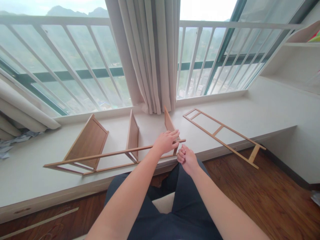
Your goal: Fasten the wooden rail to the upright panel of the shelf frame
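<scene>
A partly assembled wooden shelf rack lies on its side on the white window ledge, with a ladder-like side frame [107,155] toward me. Three boards stand up from that frame: a left board [87,141], a middle board [133,135] and a right board [169,120]. My left hand [165,144] grips the frame's right end beside the right board, its fingers laid over the wood. Just below the frame's tip, my right hand [187,159] is closed in a pinch. Something small and thin seems to show at its fingertips, too small to name.
A second wooden side frame [217,130] lies flat to the right, its end jutting past the edge of the ledge [160,123]. Behind are a curtain [152,56] and a white railing [62,20]. Crumpled plastic [15,143] lies at far left, above the wooden floor [237,190].
</scene>
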